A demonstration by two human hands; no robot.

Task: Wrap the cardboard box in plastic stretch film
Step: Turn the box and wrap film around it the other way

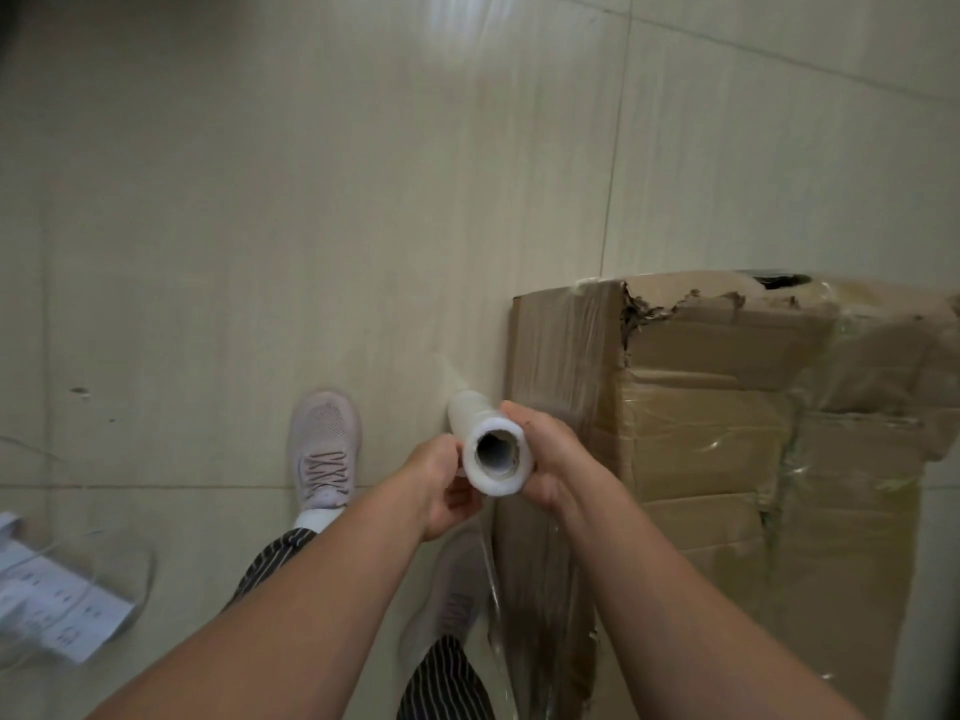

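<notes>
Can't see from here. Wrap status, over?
Left hand and right hand grip film roll. Cardboard box partly wrapped, top torn. Papers on floor, left side.

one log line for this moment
left hand grips stretch film roll | right hand grips it too | cardboard box side filmed, top torn

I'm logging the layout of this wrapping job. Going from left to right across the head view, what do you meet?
Printed papers → pink shoe → left hand → film roll → right hand → cardboard box.
</notes>
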